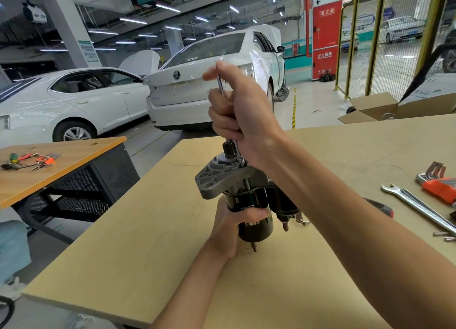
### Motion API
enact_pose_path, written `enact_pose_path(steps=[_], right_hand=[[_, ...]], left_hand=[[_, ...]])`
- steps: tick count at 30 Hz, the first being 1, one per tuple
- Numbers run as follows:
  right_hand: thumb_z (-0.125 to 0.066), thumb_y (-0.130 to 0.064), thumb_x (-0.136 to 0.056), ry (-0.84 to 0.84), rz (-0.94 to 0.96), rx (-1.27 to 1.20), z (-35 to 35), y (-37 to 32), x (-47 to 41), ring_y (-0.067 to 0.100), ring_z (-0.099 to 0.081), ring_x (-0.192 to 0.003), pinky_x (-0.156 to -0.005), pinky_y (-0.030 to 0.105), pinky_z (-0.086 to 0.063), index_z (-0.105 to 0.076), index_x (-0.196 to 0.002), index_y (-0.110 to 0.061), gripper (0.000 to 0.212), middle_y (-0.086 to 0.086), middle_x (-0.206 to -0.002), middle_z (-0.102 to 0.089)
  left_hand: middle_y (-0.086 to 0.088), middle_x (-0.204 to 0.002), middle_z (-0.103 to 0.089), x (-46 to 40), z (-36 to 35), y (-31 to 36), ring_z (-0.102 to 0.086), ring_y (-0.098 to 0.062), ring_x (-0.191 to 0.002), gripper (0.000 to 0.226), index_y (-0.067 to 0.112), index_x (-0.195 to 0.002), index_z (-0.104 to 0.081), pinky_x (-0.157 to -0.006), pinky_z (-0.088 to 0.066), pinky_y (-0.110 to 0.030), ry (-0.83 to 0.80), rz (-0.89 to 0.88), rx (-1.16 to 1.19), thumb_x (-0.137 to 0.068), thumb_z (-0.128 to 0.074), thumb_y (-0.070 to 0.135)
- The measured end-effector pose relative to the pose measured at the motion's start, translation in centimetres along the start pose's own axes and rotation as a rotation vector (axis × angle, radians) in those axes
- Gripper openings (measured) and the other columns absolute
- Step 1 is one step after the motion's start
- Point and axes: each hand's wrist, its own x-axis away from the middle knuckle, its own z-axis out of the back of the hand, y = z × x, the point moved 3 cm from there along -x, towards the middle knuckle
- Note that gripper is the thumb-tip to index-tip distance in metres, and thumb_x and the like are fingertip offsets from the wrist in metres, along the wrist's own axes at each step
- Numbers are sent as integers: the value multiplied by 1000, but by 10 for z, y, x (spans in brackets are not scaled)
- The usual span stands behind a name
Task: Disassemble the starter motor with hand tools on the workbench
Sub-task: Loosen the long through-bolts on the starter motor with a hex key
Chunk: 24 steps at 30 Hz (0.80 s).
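The starter motor (256, 205) stands upright on the tan workbench (148, 242), grey nose housing (214, 178) on top, black cylindrical body below. My left hand (230, 230) grips the black body from the left, thumb across its front. My right hand (239, 109) is above the housing, fingers curled round a thin metal hex key (220, 84) whose shaft runs down to a bolt by the pinion gear (228, 147). The tool's lower end is partly hidden by my fist.
To the right on the bench lie open-end wrenches (417, 202), an orange hex key set (438, 183), small loose bolts (444, 235) and a red-tipped tool handle (385, 207). A cardboard box (375, 109) sits at the back. A side table (49, 165) holds tools. White cars (209, 82) stand beyond.
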Motion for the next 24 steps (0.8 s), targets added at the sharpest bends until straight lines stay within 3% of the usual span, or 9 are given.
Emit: enact_pose_path(steps=[3, 8, 11, 15, 18, 21, 24], right_hand=[[-39, -23, -100, -9, 16, 14, -2, -1, 1, 10, -15, -38, -35, 17, -17, -48, -79, -16, 24, -10, -45, -23], [-33, -22, -97, -40, 29, -16, -3, -3, 2, 12, -13, -40, -36, 19, -16, -44, -72, -15, 28, -6, -47, -19], [-30, -23, -96, -66, 47, -23, -4, -5, 3, 14, -11, -41, -37, 21, -13, -41, -70, -15, 29, -5, -48, -16], [-29, -24, -99, -95, 39, -39, -6, -8, 3, 14, -11, -41, -38, 21, -12, -36, -64, -15, 37, -4, -47, -15], [-34, -27, -101, -71, 11, -35, -5, -10, 3, 12, -13, -38, -36, 18, -15, -31, -59, -18, 43, -7, -43, -20], [-36, -26, -100, -36, 5, -12, -5, -11, 4, 12, -12, -38, -36, 18, -14, -28, -57, -19, 44, -8, -43, -20], [-36, -21, -98, 37, 33, -7, -4, -13, 5, 11, -13, -38, -37, 19, -14, -35, -61, -17, 37, -8, -43, -21]], left_hand=[[-1, -91, -74, 2, 1, -1, -64, -33, -103, 51, 28, -89, -73, -89, -54, -45, -8, 14, 40, -39, -75, 37], [-15, -100, -70, 4, -1, 6, -60, -43, -109, 49, 24, -95, -74, -97, -48, -57, -30, -49, 39, -48, -73, 35], [-10, -99, -71, 4, -1, 5, -61, -35, -107, 47, 29, -95, -74, -94, -50, -49, -52, -55, 12, -48, -72, 38], [-15, -102, -70, 3, -1, 5, -62, -37, -108, 53, 21, -100, -72, -97, -49, -54, -47, -56, 4, -49, -73, 37], [-12, -101, -71, 4, -1, 4, -63, -33, -106, 48, 28, -95, -73, -95, -50, -51, -48, -53, -15, -48, -72, 38], [-16, -102, -69, 4, -1, 4, -62, -37, -107, 51, 24, -97, -73, -96, -49, -55, -39, -51, -3, -48, -72, 37], [-18, -104, -69, 3, 0, 3, -60, -39, -109, 63, 13, -105, -69, -97, -48, -55, -24, -34, -18, -46, -72, 37]])
